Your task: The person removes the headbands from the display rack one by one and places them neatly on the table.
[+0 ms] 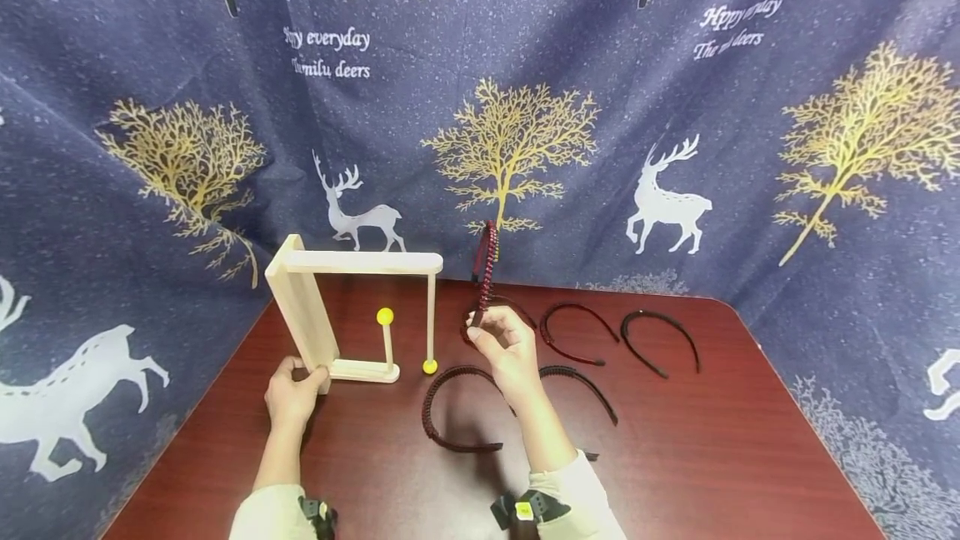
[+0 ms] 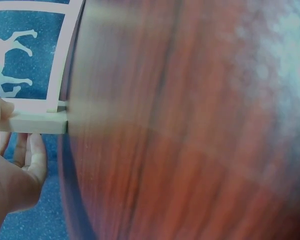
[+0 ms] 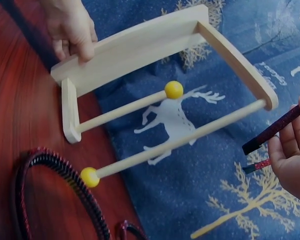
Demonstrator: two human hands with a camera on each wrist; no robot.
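In the head view my left hand [image 1: 292,398] grips the lower end of a pale wooden rack [image 1: 303,315] that stands on end, its thumb in front. Two arms reach right from the rack's board, each with a peg tipped by a yellow ball [image 1: 385,317]. One peg points up, the longer one down. My right hand [image 1: 516,357] pinches a dark red headband [image 1: 487,269] near one end and holds it raised, right of the rack. In the right wrist view, the headband's black-tipped ends [image 3: 251,147] show beside the fingers, apart from the rack.
Several more headbands lie on the brown table, among them a dark red one [image 1: 429,411] near my right forearm, another red one [image 1: 551,338] behind and a black one [image 1: 628,340] farther right. A blue cloth [image 1: 525,23] with deer and trees hangs behind the table.
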